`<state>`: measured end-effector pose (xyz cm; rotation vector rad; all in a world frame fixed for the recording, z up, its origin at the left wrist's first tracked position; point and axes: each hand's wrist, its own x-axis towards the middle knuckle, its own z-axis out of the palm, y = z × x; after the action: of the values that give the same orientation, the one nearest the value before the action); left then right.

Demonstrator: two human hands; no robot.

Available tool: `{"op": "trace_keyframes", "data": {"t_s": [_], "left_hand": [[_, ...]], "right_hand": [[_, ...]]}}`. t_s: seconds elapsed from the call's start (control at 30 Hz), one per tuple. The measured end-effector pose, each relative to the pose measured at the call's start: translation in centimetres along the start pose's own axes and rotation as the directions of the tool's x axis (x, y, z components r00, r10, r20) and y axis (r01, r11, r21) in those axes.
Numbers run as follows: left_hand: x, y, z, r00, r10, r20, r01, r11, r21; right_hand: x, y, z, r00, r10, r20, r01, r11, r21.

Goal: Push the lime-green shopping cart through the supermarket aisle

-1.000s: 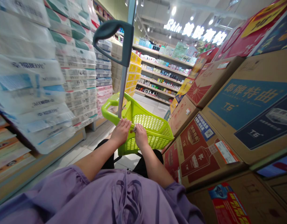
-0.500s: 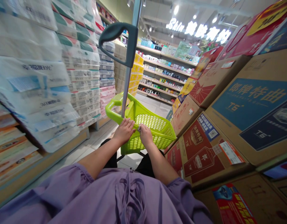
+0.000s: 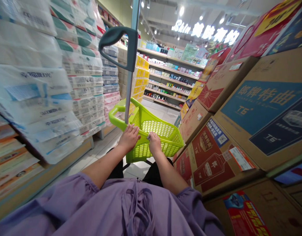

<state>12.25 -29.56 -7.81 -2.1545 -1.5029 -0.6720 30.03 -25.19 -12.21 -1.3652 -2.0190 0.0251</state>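
Note:
A lime-green shopping basket with a meshed side stands in front of me, tilted in view. My left hand is closed over its near rim, beside the foot of the metal handle pole. My right hand is closed at the same rim, a little to the right. It pinches a small crumpled pale cloth against the rim; whether it is cloth or tissue is hard to tell. The pole carries a dark grey grip above the basket. The basket's visible inside holds nothing I can make out.
Stacked packs of tissue paper line the left side on a low platform. Cardboard cartons rise close on the right. Further ahead stand yellow boxes and shelves of small goods. Tiled floor runs between.
My right hand has slid slightly right along the rim with the pale cloth, widening the gap between my hands. My left hand stays on the rim. The view shifts slightly.

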Motion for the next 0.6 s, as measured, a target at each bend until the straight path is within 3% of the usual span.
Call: {"op": "trace_keyframes", "data": {"t_s": [0.2, 0.4, 0.6], "left_hand": [[0.0, -0.1, 0.1, 1.000, 0.012, -0.022, -0.012, 1.000, 0.008], [0.0, 0.0, -0.1, 1.000, 0.008, -0.010, -0.008, 1.000, 0.021], [0.0, 0.0, -0.2, 1.000, 0.003, -0.006, -0.003, 1.000, -0.003]], "right_hand": [[0.6, -1.4, 1.2, 0.994, -0.109, 0.011, 0.108, 0.994, 0.026], [-0.4, 0.3, 0.7, 1.000, -0.006, -0.010, 0.006, 1.000, -0.008], [-0.4, 1.2, 0.7, 1.000, -0.028, 0.001, 0.028, 1.000, -0.009]]}}
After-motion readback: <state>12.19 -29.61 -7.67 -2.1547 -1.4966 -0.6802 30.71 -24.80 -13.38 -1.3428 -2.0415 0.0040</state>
